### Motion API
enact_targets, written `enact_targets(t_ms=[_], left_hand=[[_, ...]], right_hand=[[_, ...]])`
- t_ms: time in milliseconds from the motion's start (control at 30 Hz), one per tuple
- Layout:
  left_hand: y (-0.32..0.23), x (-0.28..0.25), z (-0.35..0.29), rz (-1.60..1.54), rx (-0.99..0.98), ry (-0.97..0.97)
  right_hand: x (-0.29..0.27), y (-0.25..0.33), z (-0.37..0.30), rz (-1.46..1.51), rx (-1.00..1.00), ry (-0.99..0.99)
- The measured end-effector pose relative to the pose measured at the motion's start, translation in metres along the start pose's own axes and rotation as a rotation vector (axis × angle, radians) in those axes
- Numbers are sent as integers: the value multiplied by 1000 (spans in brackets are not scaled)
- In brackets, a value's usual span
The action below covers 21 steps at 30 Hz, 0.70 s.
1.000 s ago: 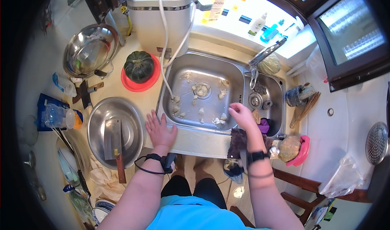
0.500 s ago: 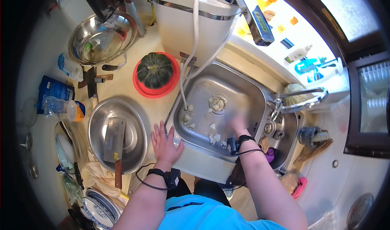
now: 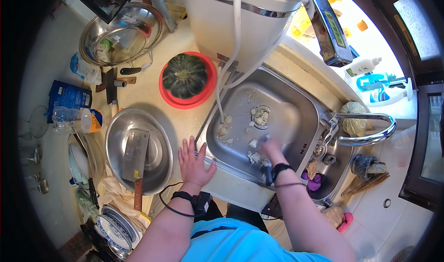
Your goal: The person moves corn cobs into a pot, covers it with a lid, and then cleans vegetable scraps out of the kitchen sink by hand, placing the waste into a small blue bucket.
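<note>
L hand (image 3: 196,162) palm-down, fingers spread, on counter (image 3: 187,123) by sink (image 3: 303,118); R hand (image 3: 270,148) blurred inside sink near pale scraps (image 3: 254,157), can't tell grip; 1 cleaver (image 3: 135,153) in basin (image 3: 159,160).

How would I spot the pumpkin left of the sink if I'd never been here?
Start at the metal sink and look left, onto the counter. There, on a round red plate, sits the pumpkin. Its ribbed, dark green skin sets it apart from the pale gourd beside the tap.

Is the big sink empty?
The sink isn't empty: pale scraps lie on its floor and at the drain, near the right hand.
</note>
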<state>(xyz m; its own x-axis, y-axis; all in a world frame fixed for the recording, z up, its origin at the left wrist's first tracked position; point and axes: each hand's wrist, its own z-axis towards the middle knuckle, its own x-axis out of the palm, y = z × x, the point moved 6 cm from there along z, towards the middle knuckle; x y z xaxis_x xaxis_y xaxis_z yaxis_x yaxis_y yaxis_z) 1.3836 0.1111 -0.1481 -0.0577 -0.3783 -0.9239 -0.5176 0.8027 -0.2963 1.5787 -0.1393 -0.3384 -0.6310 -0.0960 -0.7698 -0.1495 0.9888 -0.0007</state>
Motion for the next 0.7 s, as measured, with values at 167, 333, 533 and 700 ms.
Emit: enact_targets(t_ms=[167,333,533,700], left_hand=[[3,0,-2,-6,-14,21],[-2,0,2,-31,22,1],[12,4,-4,-38,-24,-13],[7,2,-1,-67,3,-15]], right_hand=[[-50,73,-10,138,-103,-10],[-77,106,78,432,-230,-476],[-26,190,18,27,-500,-49],[15,151,-54,-212,-894,67]])
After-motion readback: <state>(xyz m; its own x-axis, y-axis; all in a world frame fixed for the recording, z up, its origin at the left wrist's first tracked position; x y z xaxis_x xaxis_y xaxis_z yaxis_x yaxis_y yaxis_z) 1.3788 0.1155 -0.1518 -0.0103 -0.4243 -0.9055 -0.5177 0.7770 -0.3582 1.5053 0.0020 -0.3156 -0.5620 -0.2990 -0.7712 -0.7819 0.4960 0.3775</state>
